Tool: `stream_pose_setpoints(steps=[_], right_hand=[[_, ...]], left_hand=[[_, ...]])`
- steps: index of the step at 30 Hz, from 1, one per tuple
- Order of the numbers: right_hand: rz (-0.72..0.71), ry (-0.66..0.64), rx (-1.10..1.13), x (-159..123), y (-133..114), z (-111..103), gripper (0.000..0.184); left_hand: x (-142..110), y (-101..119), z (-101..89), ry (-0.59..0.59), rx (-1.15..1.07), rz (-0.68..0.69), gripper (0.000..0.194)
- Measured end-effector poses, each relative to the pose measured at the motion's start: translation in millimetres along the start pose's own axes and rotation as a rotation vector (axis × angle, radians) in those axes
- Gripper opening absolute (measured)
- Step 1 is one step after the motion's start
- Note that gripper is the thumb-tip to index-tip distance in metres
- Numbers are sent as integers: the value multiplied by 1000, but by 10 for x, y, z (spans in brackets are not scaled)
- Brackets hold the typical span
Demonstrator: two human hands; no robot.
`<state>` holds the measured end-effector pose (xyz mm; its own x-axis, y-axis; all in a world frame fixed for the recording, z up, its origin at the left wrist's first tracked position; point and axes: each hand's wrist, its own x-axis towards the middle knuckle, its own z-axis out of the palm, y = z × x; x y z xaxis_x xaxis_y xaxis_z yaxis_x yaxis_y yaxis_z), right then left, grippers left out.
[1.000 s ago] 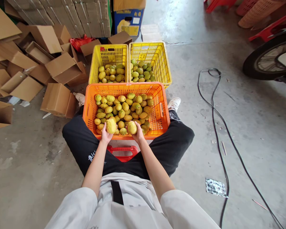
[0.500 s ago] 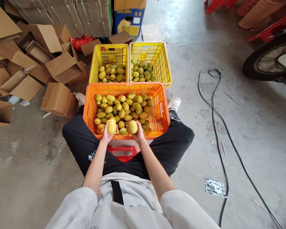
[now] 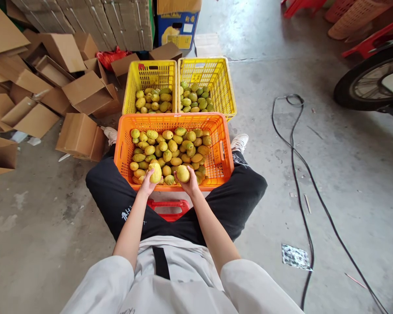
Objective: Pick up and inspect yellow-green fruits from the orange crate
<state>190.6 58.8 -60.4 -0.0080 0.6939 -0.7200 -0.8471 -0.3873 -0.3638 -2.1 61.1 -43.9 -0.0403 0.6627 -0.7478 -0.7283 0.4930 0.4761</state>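
My left hand (image 3: 147, 182) is wrapped round a yellow, lemon-like oval fruit (image 3: 155, 173), its thumb resting on the skin. In my right hand (image 3: 191, 182) is a second, rounder yellow fruit (image 3: 183, 174), gripped from its right side. Both hands are held over the near edge of an orange plastic crate (image 3: 227, 161), a small gap between them. Inside that crate lies a heap of similar fruits (image 3: 167, 155), yellow to green and some mottled brown. The fingers under each held fruit are partly hidden.
Two yellow crates (image 3: 130, 85) (image 3: 229, 89) with fruit stand behind the orange one. Cardboard boxes (image 3: 87, 93) lie piled at left. A black cable (image 3: 293, 148) runs over the floor at right, near a wheel (image 3: 350, 85). Something red (image 3: 168, 209) shows between my legs.
The fruit in my left hand has turned a little and shifted slightly up and right. My right hand and its fruit have barely moved.
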Motion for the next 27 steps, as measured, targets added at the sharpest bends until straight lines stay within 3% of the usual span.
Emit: stream_pose_setpoints(steps=[6, 14, 23, 27], right_hand=[[27, 18, -40, 33, -16, -2, 30], [67, 16, -64, 66, -12, -6, 21], [68, 1, -57, -6, -17, 18, 13], [62, -22, -99, -55, -24, 39, 22]], left_hand=[[-34, 48, 48, -16, -16, -85, 18], [-54, 57, 63, -105, -40, -165, 40], [10, 35, 5, -121, -14, -140, 38], [28, 17, -19, -103, 75, -112, 35]])
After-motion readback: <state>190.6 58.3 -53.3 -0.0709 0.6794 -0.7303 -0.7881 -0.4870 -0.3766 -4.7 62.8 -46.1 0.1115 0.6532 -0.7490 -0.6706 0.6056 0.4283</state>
